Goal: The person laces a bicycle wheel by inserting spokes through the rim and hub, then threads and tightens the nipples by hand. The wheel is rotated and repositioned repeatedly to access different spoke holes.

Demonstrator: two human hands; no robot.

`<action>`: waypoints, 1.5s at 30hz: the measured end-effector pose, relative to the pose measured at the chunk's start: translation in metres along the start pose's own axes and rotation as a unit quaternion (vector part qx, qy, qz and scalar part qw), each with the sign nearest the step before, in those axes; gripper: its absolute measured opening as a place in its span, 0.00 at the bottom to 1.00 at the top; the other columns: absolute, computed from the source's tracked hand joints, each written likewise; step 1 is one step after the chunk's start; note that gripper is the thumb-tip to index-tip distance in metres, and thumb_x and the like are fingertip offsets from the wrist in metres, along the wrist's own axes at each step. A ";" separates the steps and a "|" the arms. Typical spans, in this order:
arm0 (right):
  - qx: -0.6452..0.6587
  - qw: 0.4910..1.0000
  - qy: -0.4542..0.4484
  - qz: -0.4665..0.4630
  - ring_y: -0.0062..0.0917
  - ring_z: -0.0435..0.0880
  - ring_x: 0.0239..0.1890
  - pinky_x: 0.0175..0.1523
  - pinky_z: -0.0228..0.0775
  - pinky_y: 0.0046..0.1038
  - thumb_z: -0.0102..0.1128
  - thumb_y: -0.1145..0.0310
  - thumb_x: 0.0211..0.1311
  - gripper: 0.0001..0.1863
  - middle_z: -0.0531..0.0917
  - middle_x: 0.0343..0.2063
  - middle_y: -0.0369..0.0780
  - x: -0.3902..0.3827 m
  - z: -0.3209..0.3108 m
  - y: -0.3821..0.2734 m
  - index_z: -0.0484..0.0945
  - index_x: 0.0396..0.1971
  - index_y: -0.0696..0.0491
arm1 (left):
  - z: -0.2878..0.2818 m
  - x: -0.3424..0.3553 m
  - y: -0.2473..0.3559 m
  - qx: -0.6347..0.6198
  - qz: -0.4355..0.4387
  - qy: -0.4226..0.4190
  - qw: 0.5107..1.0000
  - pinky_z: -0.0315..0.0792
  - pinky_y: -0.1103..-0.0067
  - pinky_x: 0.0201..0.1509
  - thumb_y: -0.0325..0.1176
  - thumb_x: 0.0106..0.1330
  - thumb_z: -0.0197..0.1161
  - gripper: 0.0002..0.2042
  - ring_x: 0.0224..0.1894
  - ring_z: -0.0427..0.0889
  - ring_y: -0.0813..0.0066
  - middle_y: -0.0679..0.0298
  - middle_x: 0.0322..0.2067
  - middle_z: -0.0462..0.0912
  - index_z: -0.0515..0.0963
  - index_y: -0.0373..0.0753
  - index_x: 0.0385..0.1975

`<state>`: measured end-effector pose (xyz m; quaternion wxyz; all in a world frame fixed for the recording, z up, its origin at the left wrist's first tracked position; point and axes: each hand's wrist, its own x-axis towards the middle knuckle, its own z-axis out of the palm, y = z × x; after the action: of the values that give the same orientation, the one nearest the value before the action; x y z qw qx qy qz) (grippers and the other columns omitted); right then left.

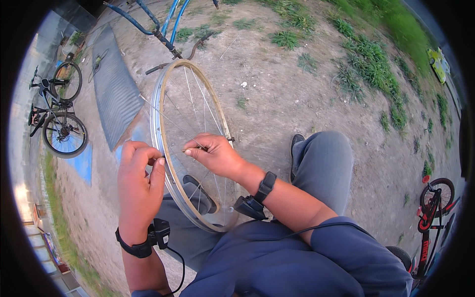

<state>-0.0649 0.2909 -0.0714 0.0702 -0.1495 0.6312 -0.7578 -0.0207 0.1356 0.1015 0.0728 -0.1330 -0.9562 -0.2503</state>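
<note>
A bicycle wheel rim with thin spokes, silver outside and tan inside, stands tilted between my legs. My left hand is closed at the rim's left edge, thumb and forefinger pinched on it; anything smaller between those fingertips is too small to make out. My right hand reaches inside the rim, thumb and forefinger pinching a thin spoke, with a tiny brass-coloured bit at the fingertips. A loose-looking spoke slants across the rim, poking out past its upper left.
Blue bicycle frame tubes with handlebars lie beyond the wheel. A bicycle is at left beside a corrugated grey sheet and a blue sheet. A red-and-black bicycle is at right. Weeds grow in the dirt.
</note>
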 end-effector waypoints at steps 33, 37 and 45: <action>-0.005 1.000 0.008 -0.020 0.21 0.83 0.37 0.44 0.75 0.25 0.69 0.71 0.67 0.06 0.86 0.34 0.38 0.001 0.002 0.001 0.88 0.40 0.55 | 0.002 -0.002 0.001 0.015 -0.003 0.005 1.000 0.72 0.74 0.41 0.20 0.65 0.61 0.05 0.41 0.77 0.67 0.60 0.42 0.75 0.76 0.35 0.39; -0.004 1.000 0.006 -0.029 0.21 0.83 0.37 0.43 0.75 0.25 0.69 0.71 0.67 0.05 0.86 0.35 0.38 0.001 0.002 0.002 0.88 0.40 0.55 | 0.003 -0.003 0.002 0.001 -0.023 0.004 1.000 0.72 0.74 0.41 0.21 0.66 0.62 0.04 0.42 0.78 0.67 0.60 0.42 0.76 0.76 0.35 0.39; -0.008 1.000 0.006 -0.022 0.21 0.83 0.37 0.44 0.75 0.25 0.69 0.71 0.68 0.06 0.86 0.36 0.37 0.000 0.001 0.001 0.88 0.41 0.55 | 0.005 -0.002 0.000 -0.009 -0.013 0.009 1.000 0.70 0.75 0.39 0.21 0.65 0.62 0.06 0.41 0.78 0.67 0.60 0.42 0.76 0.77 0.36 0.39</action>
<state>-0.0647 0.2892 -0.0721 0.0491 -0.1595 0.6346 -0.7546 -0.0188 0.1376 0.0963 0.0766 -0.1194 -0.9549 -0.2610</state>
